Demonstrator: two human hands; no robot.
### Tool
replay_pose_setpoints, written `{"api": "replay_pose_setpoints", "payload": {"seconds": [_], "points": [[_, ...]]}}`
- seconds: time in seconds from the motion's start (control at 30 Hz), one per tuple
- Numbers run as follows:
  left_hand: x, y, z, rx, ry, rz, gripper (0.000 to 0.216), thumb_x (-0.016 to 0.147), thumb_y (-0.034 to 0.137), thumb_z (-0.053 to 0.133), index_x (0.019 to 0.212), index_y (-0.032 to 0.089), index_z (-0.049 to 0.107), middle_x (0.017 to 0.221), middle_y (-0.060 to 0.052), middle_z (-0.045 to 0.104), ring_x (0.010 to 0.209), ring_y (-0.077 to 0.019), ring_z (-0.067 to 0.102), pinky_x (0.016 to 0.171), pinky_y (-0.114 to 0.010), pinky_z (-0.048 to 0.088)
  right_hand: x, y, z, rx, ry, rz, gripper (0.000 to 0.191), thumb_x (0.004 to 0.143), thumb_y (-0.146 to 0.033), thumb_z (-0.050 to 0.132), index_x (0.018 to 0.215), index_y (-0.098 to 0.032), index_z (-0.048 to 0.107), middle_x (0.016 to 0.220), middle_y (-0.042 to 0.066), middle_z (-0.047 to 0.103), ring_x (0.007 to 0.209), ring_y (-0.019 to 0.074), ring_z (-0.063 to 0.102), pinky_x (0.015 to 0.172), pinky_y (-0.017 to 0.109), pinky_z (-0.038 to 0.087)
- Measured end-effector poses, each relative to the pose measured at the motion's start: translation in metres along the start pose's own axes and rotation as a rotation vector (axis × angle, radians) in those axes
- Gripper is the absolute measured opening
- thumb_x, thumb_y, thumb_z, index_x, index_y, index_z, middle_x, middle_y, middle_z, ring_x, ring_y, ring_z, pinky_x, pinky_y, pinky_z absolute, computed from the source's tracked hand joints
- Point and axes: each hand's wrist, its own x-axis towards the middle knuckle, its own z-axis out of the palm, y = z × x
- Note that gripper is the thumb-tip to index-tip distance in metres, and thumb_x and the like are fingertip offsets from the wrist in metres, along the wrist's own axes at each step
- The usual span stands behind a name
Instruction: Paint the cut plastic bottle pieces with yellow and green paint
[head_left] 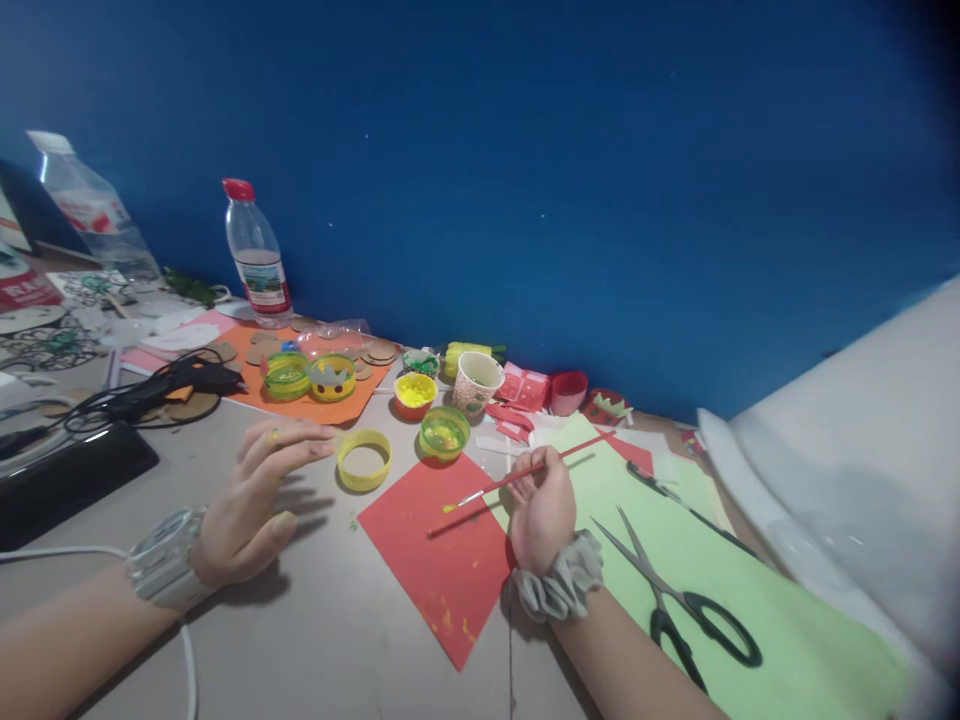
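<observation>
Red-handled, the paintbrush [499, 484] slants above the red sheet [442, 570], its long axis running from yellow-tipped bristles, aimed left, to a handle reaching over the green sheet [622, 610]. The right hand [546, 510] has its fingers closed round that handle. Just beyond the red sheet's left corner, a yellow ring [365, 483] stands on the worktop [360, 620], nearer the left hand [259, 490] and to its right; that hand looks empty, loosely spread, fingertip contact with the ring unclear.
</observation>
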Motion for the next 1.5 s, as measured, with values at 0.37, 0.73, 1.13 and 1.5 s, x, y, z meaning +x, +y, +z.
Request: {"api": "replay_pose_setpoints", "payload": {"seconds": [0.37, 0.73, 1.13, 1.5], "points": [[0.003, -0.001, 0.002, 0.102, -0.04, -0.116, 0.04, 0.1, 0.043, 0.024, 0.134, 0.028, 0.036, 0.134, -0.01, 0.05, 0.122, -0.0303, 0.045, 0.104, -0.049, 0.032, 0.003, 0.007, -0.002, -0.051, -0.018, -0.088, 0.039, 0.082, -0.05, 0.063, 0.069, -0.021, 0.041, 0.051, -0.011, 0.036, 0.042, 0.0055, 0.03, 0.042, 0.017, 0.026], [0.007, 0.002, 0.003, 0.059, -0.124, -0.159, 0.05, 0.1, 0.045, 0.022, 0.147, 0.027, 0.027, 0.157, -0.01, 0.029, 0.142, -0.0347, 0.025, 0.115, -0.055, 0.022, 0.006, 0.01, -0.006, -0.129, -0.08, -0.12, 0.039, 0.09, -0.051, 0.048, 0.066, -0.02, 0.047, 0.045, -0.009, 0.036, 0.04, 0.0076, 0.029, 0.042, 0.021, 0.023], [0.001, 0.002, 0.008, -0.108, -0.442, 0.138, 0.071, 0.085, 0.079, 0.028, 0.127, 0.031, 0.059, 0.154, -0.006, 0.041, 0.144, -0.0354, 0.023, 0.119, -0.055, 0.01, -0.014, 0.008, -0.003, -0.288, -0.246, -0.197, 0.034, 0.093, -0.049, 0.048, 0.074, -0.021, 0.05, 0.061, -0.004, 0.051, 0.051, 0.01, 0.04, 0.05, 0.023, 0.035], [0.003, 0.006, 0.009, -0.139, -0.532, 0.1, 0.068, 0.086, 0.077, 0.032, 0.116, 0.027, 0.066, 0.152, -0.008, 0.044, 0.142, -0.0353, 0.029, 0.12, -0.055, 0.01, -0.012, 0.012, -0.004, -0.336, -0.355, -0.087, 0.033, 0.09, -0.053, 0.05, 0.078, -0.022, 0.052, 0.065, -0.004, 0.054, 0.051, 0.0115, 0.046, 0.047, 0.023, 0.043]]}}
